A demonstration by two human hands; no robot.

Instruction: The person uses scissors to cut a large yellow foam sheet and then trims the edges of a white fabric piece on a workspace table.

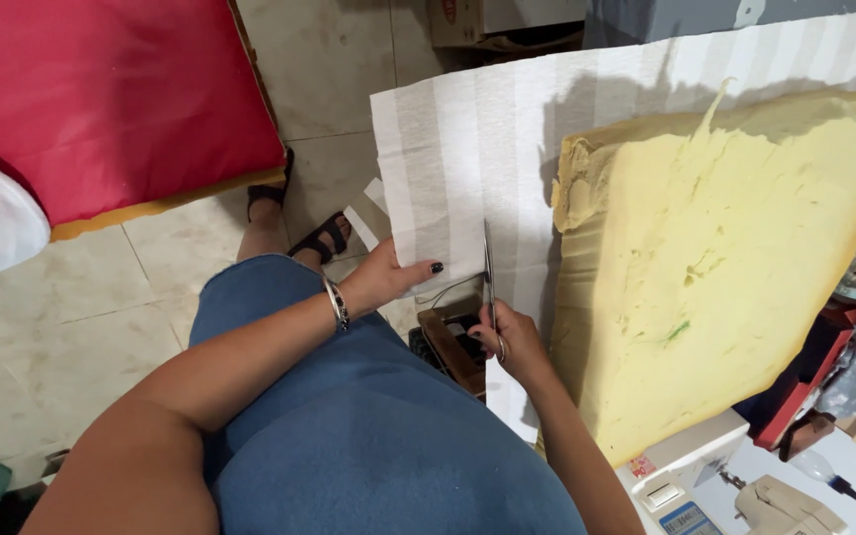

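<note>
A large sheet of white and pale grey striped fabric (pixel 468 149) lies spread in front of me. My left hand (pixel 388 277) pinches its near edge, thumb on top. My right hand (pixel 512 342) is closed around the handles of metal scissors (pixel 488 272), whose blades point away from me into the fabric along a stripe. A narrow strip of the fabric (pixel 507 391) hangs down below my right hand. A thick slab of yellow foam (pixel 705 267) lies on the fabric to the right of the scissors.
A red cushion (pixel 111 99) leans at the upper left over a tiled floor (pixel 71 317). My sandalled feet (pixel 319 236) show below the fabric. A white machine (pixel 686 476) and cluttered items (pixel 844 376) stand at the lower right. A brown box (pixel 453 342) sits under my hands.
</note>
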